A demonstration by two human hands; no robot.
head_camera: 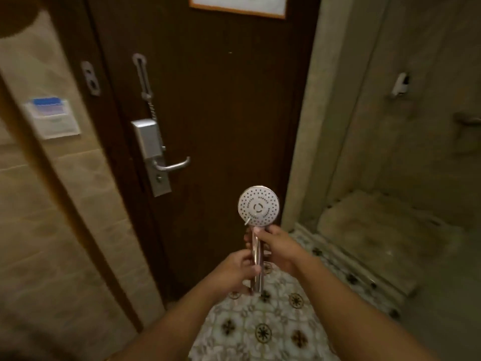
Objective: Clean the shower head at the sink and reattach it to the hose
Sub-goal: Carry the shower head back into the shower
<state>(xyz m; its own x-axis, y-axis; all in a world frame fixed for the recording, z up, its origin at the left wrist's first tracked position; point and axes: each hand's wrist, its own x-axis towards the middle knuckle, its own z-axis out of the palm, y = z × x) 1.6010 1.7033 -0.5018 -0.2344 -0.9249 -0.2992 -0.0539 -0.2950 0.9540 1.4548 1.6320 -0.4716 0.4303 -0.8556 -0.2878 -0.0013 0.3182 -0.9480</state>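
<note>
I hold a chrome shower head point(258, 206) upright in front of me, its round spray face with many small holes turned toward the camera. My right hand point(276, 246) grips the upper part of the handle just under the face. My left hand point(238, 269) grips the lower part of the handle. The handle's bottom end sticks out below my left hand, with no hose on it. No hose and no sink are in view.
A dark wooden door point(221, 105) with a metal lever lock point(156, 157) and a chain stands straight ahead. A tiled wall with a card holder point(52, 118) is at left. A shower area point(390, 230) with a low step opens at right. Patterned floor tiles point(260, 329) lie below.
</note>
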